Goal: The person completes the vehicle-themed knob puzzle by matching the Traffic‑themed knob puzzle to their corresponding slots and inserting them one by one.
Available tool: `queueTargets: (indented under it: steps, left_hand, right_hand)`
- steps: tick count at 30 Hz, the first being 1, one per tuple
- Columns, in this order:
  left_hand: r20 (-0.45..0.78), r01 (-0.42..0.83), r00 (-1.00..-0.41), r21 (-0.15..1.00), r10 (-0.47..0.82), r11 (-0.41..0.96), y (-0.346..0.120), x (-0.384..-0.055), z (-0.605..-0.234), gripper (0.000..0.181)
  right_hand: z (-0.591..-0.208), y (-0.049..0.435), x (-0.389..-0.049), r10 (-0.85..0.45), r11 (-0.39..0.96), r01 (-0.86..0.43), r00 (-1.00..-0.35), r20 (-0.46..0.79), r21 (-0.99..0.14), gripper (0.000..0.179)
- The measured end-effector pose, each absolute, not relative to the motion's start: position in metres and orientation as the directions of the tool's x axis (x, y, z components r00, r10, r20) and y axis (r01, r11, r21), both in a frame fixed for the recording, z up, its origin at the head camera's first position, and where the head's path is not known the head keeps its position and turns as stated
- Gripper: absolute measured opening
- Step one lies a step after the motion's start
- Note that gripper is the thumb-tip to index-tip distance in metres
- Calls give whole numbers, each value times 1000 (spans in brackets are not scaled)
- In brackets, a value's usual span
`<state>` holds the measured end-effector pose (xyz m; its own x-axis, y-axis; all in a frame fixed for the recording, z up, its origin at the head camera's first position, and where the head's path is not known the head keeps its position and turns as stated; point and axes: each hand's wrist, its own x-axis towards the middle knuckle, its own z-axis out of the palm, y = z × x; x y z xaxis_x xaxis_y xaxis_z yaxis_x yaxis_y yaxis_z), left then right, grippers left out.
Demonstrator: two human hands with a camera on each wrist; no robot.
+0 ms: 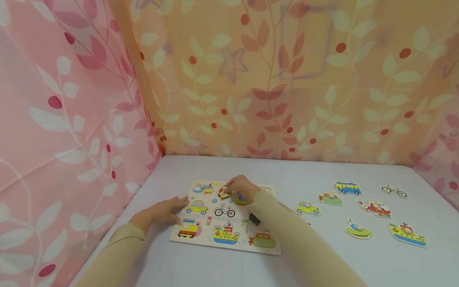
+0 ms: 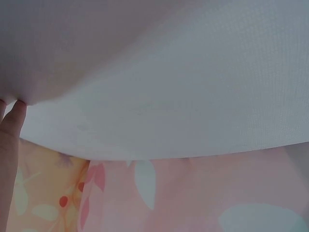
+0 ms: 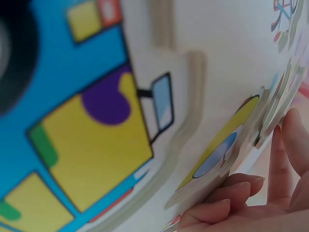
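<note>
A pale wooden puzzle board [image 1: 226,221] with printed vehicles lies on the table. My right hand [image 1: 244,187] is over its upper middle and pinches a small puzzle piece [image 1: 224,194]; the fingers hide most of it. The right wrist view catches this piece [image 3: 282,96] edge-on at the thumb and fingertip, while other fingers of the hand [image 3: 241,203] touch the board by the flying-saucer picture [image 3: 224,147]. At the board's left edge rests my left hand [image 1: 161,213], fingers spread and holding nothing. Only some of its fingers [image 2: 12,125] show in the left wrist view.
Loose knobbed pieces lie to the right: a bus [image 1: 348,188], bicycle [image 1: 394,191], submarine [image 1: 330,198], car [image 1: 307,208], helicopter [image 1: 374,208], flying saucer [image 1: 357,230] and ship [image 1: 407,234]. Patterned curtains [image 1: 269,79] stand behind the white table [image 1: 301,171] and at its sides.
</note>
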<state>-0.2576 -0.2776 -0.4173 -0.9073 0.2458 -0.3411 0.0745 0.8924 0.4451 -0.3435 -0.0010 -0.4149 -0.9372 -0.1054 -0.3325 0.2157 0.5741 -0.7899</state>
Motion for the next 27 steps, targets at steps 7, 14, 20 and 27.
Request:
queueTargets:
  steps: [7, 14, 20, 27]
  left_hand:
    - [-334, 98, -903, 451, 270, 887, -278, -258, -416, 80]
    - [-335, 80, -908, 453, 252, 888, -277, -258, -416, 78]
    - [-328, 102, -904, 456, 274, 884, -275, -254, -413, 78]
    - [-324, 90, -910, 455, 259, 886, -273, -252, -412, 77]
  right_hand:
    - [-412, -2, -346, -140, 659, 177, -926, -351, -731, 19]
    - [-412, -3, -348, -189, 755, 93, -917, -351, -649, 21]
    - [-415, -4, -347, -249, 750, 10, -922, -297, -661, 19]
    - [-411, 6, -342, -202, 580, 155, -924, -325, -799, 21]
